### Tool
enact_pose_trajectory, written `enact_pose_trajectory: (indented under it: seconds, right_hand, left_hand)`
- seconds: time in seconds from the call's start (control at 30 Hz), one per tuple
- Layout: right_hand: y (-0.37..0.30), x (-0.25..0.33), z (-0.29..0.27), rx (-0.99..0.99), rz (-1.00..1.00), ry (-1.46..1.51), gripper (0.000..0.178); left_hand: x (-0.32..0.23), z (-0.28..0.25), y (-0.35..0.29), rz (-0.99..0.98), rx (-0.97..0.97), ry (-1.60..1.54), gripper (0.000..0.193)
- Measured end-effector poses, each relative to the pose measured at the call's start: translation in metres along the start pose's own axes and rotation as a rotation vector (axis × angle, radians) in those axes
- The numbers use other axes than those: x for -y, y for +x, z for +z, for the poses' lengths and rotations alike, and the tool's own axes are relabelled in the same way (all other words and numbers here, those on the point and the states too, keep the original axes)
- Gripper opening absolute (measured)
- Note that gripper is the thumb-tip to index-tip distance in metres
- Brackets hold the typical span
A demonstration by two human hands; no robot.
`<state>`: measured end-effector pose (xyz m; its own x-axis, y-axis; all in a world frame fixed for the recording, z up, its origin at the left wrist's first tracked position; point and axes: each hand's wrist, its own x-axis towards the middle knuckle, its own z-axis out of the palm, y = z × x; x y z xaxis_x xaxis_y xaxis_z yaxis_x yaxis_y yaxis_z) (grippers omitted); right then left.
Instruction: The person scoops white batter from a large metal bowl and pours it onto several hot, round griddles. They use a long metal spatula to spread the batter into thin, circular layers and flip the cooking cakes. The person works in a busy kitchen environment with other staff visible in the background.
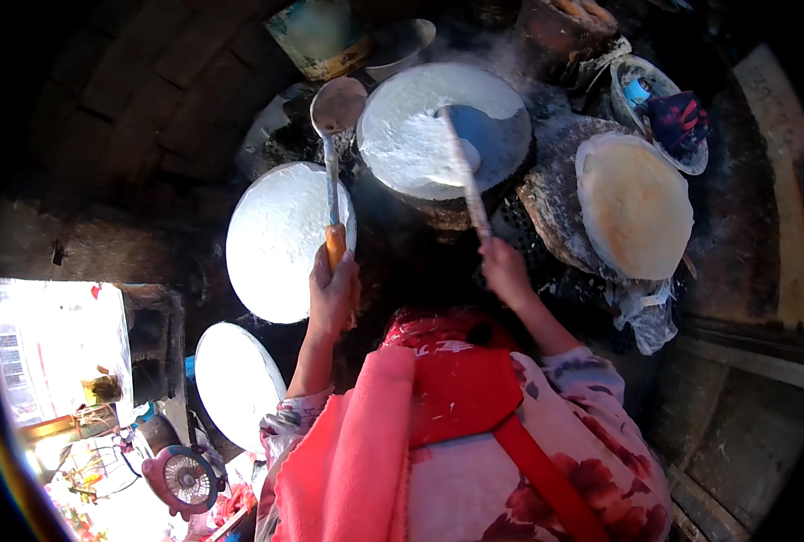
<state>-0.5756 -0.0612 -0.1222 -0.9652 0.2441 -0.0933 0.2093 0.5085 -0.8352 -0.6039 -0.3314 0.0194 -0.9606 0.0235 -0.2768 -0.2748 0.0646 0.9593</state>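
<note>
Taking the griddle (503,143) as the landmark: there is one, round, mostly coated in white batter (402,135), with a bare bluish patch toward its right rim. Two tools are in use. The left hand (333,291), on the near left side of the griddle, has its fingers wrapped around the wooden grip of one ladle (331,172), whose bowl is just beside the griddle's left rim. The right hand (504,271), nearer than the griddle, closes on one stick (467,176), which crosses the near rim and reaches the batter's edge. Two white discs (285,244) are left of the griddle, the farther-up one divided from it by a narrow gap. One thin pancake (637,208) lies right. A wider dark gap separates the hands.
</note>
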Motion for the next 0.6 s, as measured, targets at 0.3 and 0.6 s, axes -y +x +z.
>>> enact_pose_trajectory:
  seconds: [0.3,0.6]
  right_hand:
    - [0.027,-0.016,-0.043,0.052,0.061,-0.098,0.026]
    - [0.045,-0.038,-0.077,0.092,0.067,-0.111,0.027]
  left_hand:
    - [0.010,0.001,0.010,-0.012,0.014,0.003,0.031]
    - [0.007,0.010,0.011,-0.118,-0.003,-0.075,0.032]
